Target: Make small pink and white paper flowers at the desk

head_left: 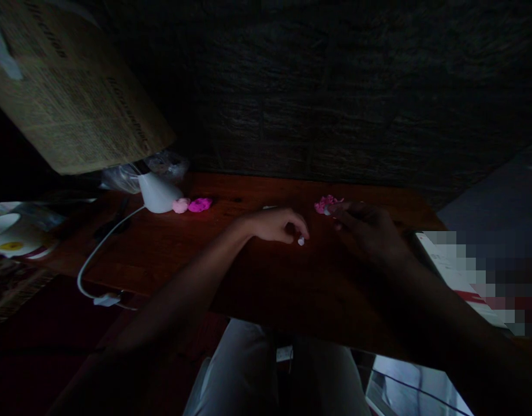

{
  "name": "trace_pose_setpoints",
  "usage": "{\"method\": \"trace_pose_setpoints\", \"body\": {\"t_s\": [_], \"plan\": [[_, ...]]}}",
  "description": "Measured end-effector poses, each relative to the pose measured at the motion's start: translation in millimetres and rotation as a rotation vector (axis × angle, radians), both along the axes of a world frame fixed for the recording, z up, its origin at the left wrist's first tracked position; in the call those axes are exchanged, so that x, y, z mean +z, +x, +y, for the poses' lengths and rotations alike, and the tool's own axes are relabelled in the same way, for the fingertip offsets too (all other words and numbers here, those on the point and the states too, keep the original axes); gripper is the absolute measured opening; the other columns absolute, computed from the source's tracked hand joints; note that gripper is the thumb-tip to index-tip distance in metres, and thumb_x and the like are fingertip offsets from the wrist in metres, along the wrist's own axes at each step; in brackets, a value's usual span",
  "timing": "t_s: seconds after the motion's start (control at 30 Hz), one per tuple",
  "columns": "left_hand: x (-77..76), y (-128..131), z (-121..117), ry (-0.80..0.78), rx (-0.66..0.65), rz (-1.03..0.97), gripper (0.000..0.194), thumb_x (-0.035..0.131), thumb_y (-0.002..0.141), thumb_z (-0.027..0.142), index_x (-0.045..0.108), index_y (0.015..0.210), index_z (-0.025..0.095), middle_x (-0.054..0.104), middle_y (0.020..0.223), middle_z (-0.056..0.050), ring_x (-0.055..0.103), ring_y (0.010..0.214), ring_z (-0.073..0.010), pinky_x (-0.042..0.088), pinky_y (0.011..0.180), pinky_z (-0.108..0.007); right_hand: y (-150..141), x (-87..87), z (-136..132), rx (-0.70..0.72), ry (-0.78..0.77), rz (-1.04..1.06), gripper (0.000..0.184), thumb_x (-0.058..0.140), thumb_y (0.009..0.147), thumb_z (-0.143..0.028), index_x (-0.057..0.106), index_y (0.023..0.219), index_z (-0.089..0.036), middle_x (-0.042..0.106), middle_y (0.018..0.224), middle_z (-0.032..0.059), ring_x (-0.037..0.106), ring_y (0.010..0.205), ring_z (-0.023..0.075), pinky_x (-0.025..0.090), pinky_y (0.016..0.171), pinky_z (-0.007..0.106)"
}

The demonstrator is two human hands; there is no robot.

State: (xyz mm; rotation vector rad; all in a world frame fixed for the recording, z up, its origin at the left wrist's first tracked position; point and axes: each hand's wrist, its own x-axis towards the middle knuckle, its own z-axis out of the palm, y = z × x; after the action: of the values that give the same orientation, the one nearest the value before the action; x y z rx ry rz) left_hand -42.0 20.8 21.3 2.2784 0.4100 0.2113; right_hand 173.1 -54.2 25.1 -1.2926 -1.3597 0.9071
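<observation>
My left hand (274,225) rests low over the wooden table, its fingers curled downward. A small white piece (301,241) shows at its fingertips. My right hand (367,226) is pinched at the edge of a crumpled pink mass (327,203) with a ruffled surface. A little whitish bit (327,211) shows right at those fingertips; dim light hides how firmly it is held. Away to the left, a pale pink lump (180,205) and a bright magenta lump (200,204), both like modelling clay, lie side by side.
A lamp with a white base (157,193) and a newsprint-patterned shade (88,98) stands on the left of the table (248,271); its white cord (86,260) hangs over the front. A white cup (8,234) is far left. A dark wall (291,86) rises behind.
</observation>
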Motion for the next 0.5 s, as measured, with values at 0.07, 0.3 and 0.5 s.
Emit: {"method": "trace_pose_setpoints", "body": {"t_s": [0.07, 0.3, 0.5], "plan": [[-2.3, 1, 1, 0.018, -0.006, 0.008, 0.025, 0.067, 0.076, 0.004, 0.077, 0.097, 0.016, 0.074, 0.100, -0.007, 0.066, 0.088, -0.0141, 0.047, 0.078, -0.024, -1, 0.0, 0, -0.010, -0.035, 0.039, 0.038, 0.081, 0.066, -0.057, 0.078, 0.077, -0.021, 0.075, 0.082, 0.0052, 0.061, 0.066, 0.0155, 0.048, 0.061, 0.029], [-1.7, 5, -4, -0.024, 0.146, -0.058, 0.015, 0.073, 0.080, 0.022, 0.074, 0.093, 0.014, 0.072, 0.089, -0.006, 0.062, 0.079, -0.0124, 0.045, 0.072, -0.025, 0, 1.3, 0, -0.026, -0.044, 0.164, 0.028, 0.081, 0.069, -0.044, 0.077, 0.089, -0.024, 0.077, 0.103, 0.0058, 0.067, 0.086, 0.0195, 0.050, 0.066, 0.028], [-2.4, 15, -10, -0.272, 0.290, -0.396, 0.024, 0.078, 0.075, 0.027, 0.069, 0.092, 0.013, 0.071, 0.096, -0.006, 0.064, 0.089, -0.0136, 0.048, 0.083, -0.030, 5, 1.8, -1, -0.024, -0.031, 0.123, 0.021, 0.077, 0.075, -0.043, 0.079, 0.084, -0.025, 0.078, 0.098, 0.0053, 0.066, 0.079, 0.0176, 0.049, 0.064, 0.028]]}}
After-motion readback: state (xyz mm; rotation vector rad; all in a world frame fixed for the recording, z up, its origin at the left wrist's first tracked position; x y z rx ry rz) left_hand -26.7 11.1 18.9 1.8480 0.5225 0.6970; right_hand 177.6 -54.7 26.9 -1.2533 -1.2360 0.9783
